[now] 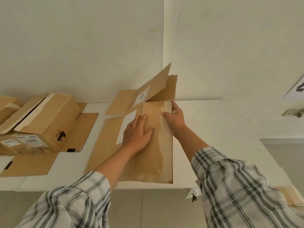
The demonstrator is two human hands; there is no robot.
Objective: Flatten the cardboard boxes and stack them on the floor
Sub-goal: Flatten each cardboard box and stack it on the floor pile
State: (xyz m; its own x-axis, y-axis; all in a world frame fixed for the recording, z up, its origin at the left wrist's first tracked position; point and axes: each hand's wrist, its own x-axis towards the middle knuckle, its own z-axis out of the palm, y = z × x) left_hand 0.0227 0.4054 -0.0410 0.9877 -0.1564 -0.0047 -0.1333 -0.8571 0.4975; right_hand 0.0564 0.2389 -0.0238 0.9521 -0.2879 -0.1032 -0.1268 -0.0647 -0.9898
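We press our left hand (137, 134) flat, fingers spread, on the collapsed cardboard box (148, 145) lying at the centre of the white tabletop (213, 125). Our right hand (175, 118) grips its far right edge, fingers curled over (flaps stand up at 12 o'clock). Another box (47, 119) sits at 9 o'clock.

I see plain off-white walls (82, 46) meeting at 1 corner behind a white table (213, 122), grey floor (156, 209) below.
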